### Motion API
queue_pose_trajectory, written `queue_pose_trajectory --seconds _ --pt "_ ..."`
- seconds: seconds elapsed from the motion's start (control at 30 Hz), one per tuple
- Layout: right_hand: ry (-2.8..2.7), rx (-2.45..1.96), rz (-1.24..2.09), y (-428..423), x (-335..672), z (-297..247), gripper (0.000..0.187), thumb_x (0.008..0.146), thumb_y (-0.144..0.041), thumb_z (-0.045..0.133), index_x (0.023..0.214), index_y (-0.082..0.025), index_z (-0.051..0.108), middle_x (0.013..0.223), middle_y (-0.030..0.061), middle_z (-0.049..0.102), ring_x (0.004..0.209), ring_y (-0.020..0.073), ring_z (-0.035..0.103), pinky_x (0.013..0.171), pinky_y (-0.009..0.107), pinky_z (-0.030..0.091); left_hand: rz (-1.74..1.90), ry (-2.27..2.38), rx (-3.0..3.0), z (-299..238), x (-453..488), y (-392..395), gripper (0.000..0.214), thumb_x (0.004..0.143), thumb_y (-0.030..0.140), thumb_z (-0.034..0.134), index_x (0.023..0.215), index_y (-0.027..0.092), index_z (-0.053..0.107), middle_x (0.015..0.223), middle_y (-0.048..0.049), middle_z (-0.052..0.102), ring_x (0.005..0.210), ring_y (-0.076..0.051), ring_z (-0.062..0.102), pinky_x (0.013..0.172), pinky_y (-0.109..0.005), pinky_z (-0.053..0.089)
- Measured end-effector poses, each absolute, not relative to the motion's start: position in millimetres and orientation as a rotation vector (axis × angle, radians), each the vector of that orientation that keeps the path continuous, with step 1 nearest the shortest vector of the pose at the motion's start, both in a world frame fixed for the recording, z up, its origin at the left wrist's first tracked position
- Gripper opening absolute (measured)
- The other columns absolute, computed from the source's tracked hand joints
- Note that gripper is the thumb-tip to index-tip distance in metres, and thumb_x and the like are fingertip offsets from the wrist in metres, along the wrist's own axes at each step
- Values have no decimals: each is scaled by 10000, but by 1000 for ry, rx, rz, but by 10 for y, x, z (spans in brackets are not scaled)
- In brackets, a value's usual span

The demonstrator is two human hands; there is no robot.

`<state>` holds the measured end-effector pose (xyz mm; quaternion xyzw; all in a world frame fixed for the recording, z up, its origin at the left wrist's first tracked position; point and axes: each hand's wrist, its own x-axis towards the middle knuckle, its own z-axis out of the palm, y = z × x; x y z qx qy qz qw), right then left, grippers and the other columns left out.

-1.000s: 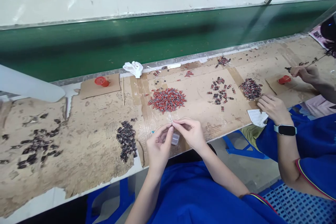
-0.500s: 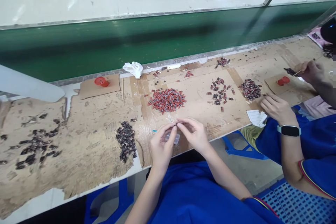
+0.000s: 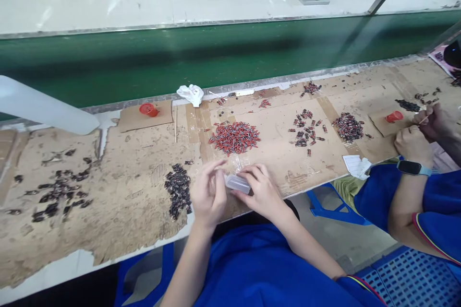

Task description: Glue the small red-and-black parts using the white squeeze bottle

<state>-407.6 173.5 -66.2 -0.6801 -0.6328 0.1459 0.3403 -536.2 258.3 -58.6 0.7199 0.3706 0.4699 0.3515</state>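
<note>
My left hand [image 3: 207, 192] and my right hand [image 3: 261, 189] are down at the near edge of the cardboard-covered bench [image 3: 126, 172]. Between them lies a small clear plastic box [image 3: 237, 183]; my right fingers rest on its right end. My left fingers are curled beside its left end, and whether they hold something is not visible. A pile of small red parts [image 3: 234, 137] lies just beyond my hands. A heap of dark parts [image 3: 178, 189] sits to the left of my left hand.
A green conveyor belt [image 3: 180, 62] runs behind the bench. Red caps [image 3: 148, 109] [image 3: 394, 116], a white rag [image 3: 191, 93], a thin stick [image 3: 175, 123] and more dark parts [image 3: 57, 194] lie about. A co-worker's hands [image 3: 421, 134] work at the right, near mixed piles [image 3: 347, 127].
My hands dropped from a raised pinch on a small part to the clear box on the bench. The co-worker's hands drew together at the far right. The camera shifted slightly.
</note>
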Motion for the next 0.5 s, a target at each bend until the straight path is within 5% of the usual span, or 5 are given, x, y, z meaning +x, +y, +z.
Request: queue_pose_trajectory --seconds 0.1,0.3,0.5 --pt "-1635 -1774 387 1739 -4074 -708 247 849 -293 681 1063 -170 666 1022 131 675 1025 287 566 896 473 536 1127 1113 2302 -594 -5647 2962 300 893 147 430 1025 207 692 1052 -91 701 1034 -220 624 952 -392 489" --pt "-1377 -1703 552 1698 -3989 -709 273 828 -312 691 1060 -175 647 1022 113 701 979 246 654 869 385 546 567 1204 2630 -786 -6060 3413 361 851 164 397 923 228 745 910 -78 704 815 -229 640 720 -325 504" --pt "-844 -1477 826 1689 -3992 -652 336 677 -402 783 919 -193 680 888 57 737 780 209 688 714 311 553 715 1044 2474 -697 -5927 3208 298 893 264 456 865 246 753 857 -32 688 725 -154 654 643 -245 511"
